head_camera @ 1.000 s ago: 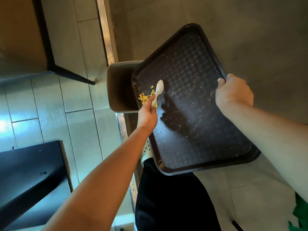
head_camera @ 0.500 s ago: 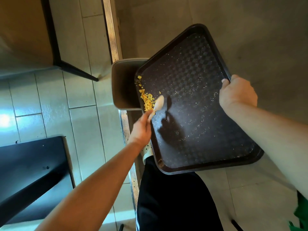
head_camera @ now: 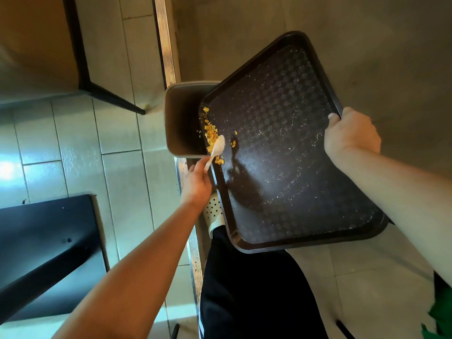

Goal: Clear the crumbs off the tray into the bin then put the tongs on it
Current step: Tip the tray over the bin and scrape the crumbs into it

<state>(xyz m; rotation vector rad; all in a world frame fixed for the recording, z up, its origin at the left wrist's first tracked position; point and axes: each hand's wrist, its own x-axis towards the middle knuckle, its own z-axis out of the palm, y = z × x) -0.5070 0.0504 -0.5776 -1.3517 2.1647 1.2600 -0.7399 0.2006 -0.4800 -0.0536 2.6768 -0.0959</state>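
You hold the dark tray (head_camera: 281, 152) tilted over the bin (head_camera: 182, 118), its low edge overhanging the bin's open mouth, so whatever you push along that edge can drop straight in. Your right hand (head_camera: 351, 135) is clenched on the tray's far rim, opposite the bin, thumb on top; my guess is this grip carries the weight and sets the slope. Your left hand (head_camera: 197, 185) pinches the handle of a white plastic spoon (head_camera: 216, 149) between its fingers (head_camera: 199, 166), the bowl laid flat against the tray just beside the bin-side rim, serving as a scraper.

The yellow crumbs (head_camera: 211, 135) lie heaped in a line along that low rim, right at the bin's edge, with a few stragglers (head_camera: 234, 142) slightly farther from the bin. Fine pale specks are scattered over the rest of the tray, away from the bin. The clearing step looks well under way but unfinished, since the heap is on the tray and not in the bin.

The tongs are nowhere in view, so you will have to find them afterwards.

No brand, label or writing is readable on the tray, spoon or bin.
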